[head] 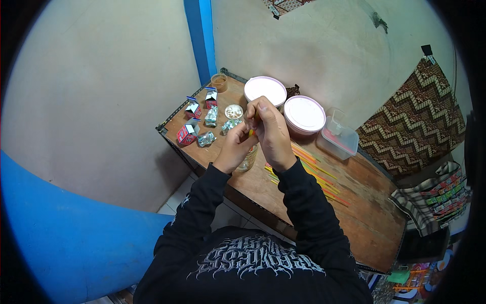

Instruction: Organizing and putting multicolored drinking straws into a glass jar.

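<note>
My left hand (236, 146) and my right hand (270, 133) meet above the table, fingers closed around something small and yellow that mostly hides between them; what it is, I cannot tell. Under them stands a clear round jar (247, 161), partly covered by my left hand. Colourful plastic straws (322, 182) lie in a loose bundle to the right, passing behind my right forearm. Left of my hands are crumpled foil packs (211, 116) and several opened red boxes (186, 133). A round clear lid (234, 111) holding small brownish bits lies just beyond the foil.
Two round tubs with pale lids (265, 90) stand by the wall, beside a clear rectangular container (340, 140). A small cup of brown contents (219, 83) sits at the far corner of the wooden table (364, 216). Patterned cloth (414, 125) hangs on the right.
</note>
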Action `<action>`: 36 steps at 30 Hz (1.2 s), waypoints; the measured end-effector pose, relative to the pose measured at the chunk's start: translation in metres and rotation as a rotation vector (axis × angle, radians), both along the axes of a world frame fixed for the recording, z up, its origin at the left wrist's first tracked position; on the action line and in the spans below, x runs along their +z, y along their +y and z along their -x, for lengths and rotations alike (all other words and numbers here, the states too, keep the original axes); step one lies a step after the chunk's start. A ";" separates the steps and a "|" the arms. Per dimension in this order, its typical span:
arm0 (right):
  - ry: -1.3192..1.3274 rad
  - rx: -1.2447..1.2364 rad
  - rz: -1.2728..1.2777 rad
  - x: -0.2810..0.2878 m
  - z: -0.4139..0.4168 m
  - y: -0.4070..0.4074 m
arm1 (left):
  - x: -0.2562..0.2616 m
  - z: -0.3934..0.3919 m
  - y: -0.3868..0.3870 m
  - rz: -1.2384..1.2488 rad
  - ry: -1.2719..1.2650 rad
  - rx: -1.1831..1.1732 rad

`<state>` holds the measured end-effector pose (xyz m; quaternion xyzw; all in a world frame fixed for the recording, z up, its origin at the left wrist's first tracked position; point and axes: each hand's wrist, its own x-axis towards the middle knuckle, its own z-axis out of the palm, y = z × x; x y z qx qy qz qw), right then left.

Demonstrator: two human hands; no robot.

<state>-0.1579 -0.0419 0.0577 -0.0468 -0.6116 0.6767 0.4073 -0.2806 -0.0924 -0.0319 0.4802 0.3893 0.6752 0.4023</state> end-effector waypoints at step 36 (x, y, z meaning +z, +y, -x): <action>-0.136 -0.427 -0.126 -0.033 -0.075 -0.003 | 0.026 -0.022 -0.032 -0.291 0.111 0.260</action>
